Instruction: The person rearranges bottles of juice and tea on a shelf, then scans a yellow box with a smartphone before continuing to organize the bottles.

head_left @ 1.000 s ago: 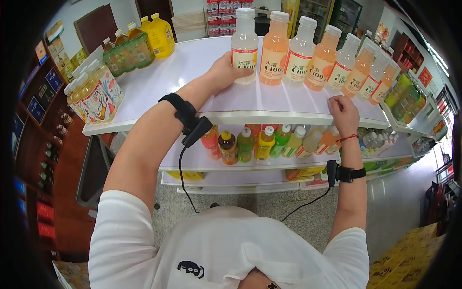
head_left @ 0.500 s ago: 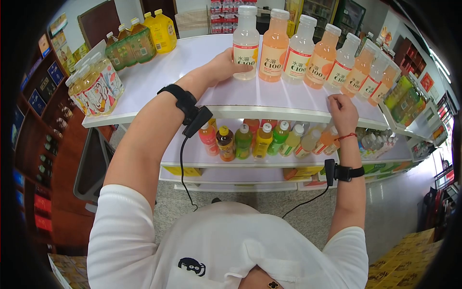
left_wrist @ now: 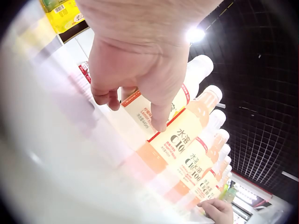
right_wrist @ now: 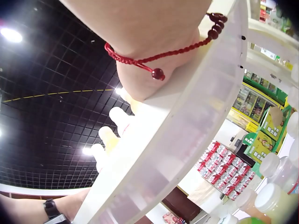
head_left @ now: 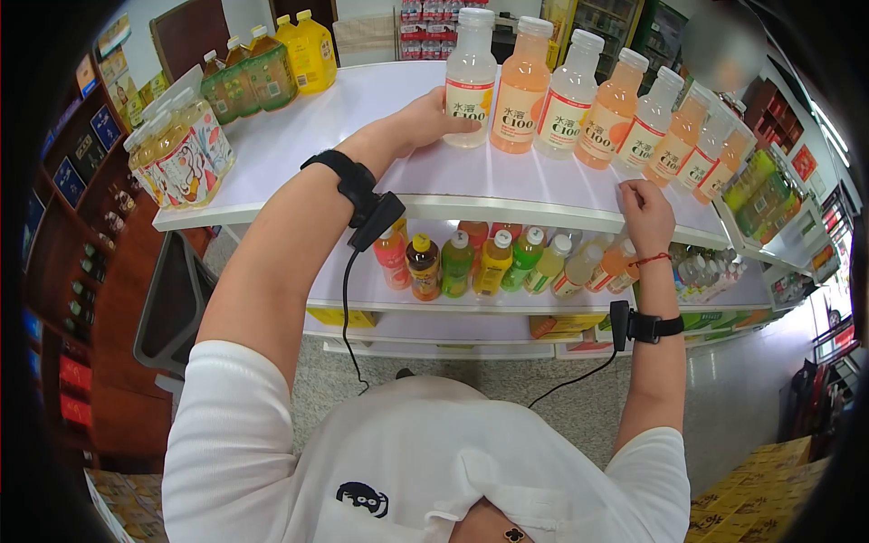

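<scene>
My left hand [head_left: 425, 125] grips a clear drink bottle [head_left: 472, 68] with a white cap, standing at the left end of a row on the white top shelf [head_left: 335, 136]. In the left wrist view the thumb lies across the label's front, and the other fingers go round the far side. Right beside it stands an orange bottle [head_left: 520, 86], and clear and orange bottles alternate along the row. My right hand [head_left: 648, 215] rests at the shelf's front edge below the row, fingers loosely curled, holding nothing. The right wrist view shows its red bracelet [right_wrist: 158, 73]; the fingers are hidden there.
Shrink-wrapped bottles [head_left: 186, 158] stand at the shelf's left end, with green-wrapped bottles [head_left: 249, 81] and yellow jugs [head_left: 310, 54] behind. Assorted drink bottles [head_left: 493, 262] line the shelf below. A dark chair [head_left: 176, 299] stands at the left.
The head view has shifted slightly. My left hand keeps its hold on the clear bottle, which stands a touch closer to the orange one. My right hand stays at the shelf edge.
</scene>
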`<action>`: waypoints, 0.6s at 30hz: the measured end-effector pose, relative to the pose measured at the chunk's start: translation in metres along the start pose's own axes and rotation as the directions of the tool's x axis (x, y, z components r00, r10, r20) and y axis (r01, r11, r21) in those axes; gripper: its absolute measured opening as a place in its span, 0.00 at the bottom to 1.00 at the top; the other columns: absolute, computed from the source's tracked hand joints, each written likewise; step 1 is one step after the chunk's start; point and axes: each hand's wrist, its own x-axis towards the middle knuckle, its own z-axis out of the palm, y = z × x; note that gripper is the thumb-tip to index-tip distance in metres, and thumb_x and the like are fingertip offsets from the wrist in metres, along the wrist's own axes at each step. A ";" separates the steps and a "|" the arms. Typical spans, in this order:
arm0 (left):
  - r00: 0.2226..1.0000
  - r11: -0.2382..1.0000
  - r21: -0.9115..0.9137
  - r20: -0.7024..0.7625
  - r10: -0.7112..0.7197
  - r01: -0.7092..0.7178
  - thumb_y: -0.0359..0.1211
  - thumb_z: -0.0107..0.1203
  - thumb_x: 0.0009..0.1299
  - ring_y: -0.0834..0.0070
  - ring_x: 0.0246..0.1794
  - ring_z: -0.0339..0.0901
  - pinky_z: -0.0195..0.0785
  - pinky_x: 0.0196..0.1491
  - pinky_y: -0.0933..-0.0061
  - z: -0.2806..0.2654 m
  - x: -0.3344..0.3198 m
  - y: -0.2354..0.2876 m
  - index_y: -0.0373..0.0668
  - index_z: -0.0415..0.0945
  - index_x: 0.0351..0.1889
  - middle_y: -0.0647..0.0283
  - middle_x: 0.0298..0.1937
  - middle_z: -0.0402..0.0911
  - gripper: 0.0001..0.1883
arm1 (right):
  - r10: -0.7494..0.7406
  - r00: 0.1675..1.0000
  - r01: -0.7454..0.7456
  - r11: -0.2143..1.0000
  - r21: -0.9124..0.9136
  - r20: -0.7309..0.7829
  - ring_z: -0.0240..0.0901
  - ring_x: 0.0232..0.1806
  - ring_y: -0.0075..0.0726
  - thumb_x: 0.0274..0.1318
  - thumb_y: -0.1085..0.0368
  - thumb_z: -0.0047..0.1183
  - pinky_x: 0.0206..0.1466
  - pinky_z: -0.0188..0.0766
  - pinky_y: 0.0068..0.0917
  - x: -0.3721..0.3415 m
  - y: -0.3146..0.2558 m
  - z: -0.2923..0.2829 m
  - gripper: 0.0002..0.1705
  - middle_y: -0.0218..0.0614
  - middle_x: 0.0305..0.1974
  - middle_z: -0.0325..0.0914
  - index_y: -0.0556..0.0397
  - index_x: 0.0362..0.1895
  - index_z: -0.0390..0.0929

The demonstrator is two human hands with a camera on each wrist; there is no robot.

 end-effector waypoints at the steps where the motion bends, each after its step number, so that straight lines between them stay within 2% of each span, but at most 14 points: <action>1: 1.000 1.000 -0.002 0.000 0.000 0.000 0.32 0.62 0.64 0.68 0.62 0.67 0.59 0.65 0.68 -0.001 0.001 0.000 0.40 0.59 0.65 0.58 0.62 0.70 0.33 | -0.002 1.000 0.002 1.000 0.001 -0.001 0.74 0.27 0.36 0.53 0.59 0.55 0.31 0.68 0.30 0.000 0.001 0.000 0.07 0.34 0.27 0.76 0.47 0.32 0.81; 16: 1.000 1.000 0.019 0.009 0.007 -0.007 0.32 0.62 0.65 0.69 0.61 0.68 0.59 0.65 0.69 0.001 -0.003 0.004 0.40 0.59 0.65 0.58 0.61 0.71 0.32 | -0.015 1.000 0.015 1.000 -0.008 0.003 0.74 0.27 0.37 0.54 0.59 0.56 0.32 0.69 0.30 0.001 0.004 0.001 0.08 0.34 0.27 0.76 0.48 0.32 0.81; 18: 0.990 0.994 -0.091 0.115 0.076 -0.066 0.32 0.63 0.63 0.68 0.60 0.69 0.60 0.64 0.69 -0.002 -0.004 0.004 0.39 0.62 0.63 0.57 0.60 0.72 0.31 | -0.058 0.998 0.058 0.998 0.002 -0.021 0.74 0.28 0.38 0.54 0.59 0.56 0.32 0.69 0.30 0.001 0.013 0.002 0.08 0.35 0.28 0.77 0.49 0.33 0.81</action>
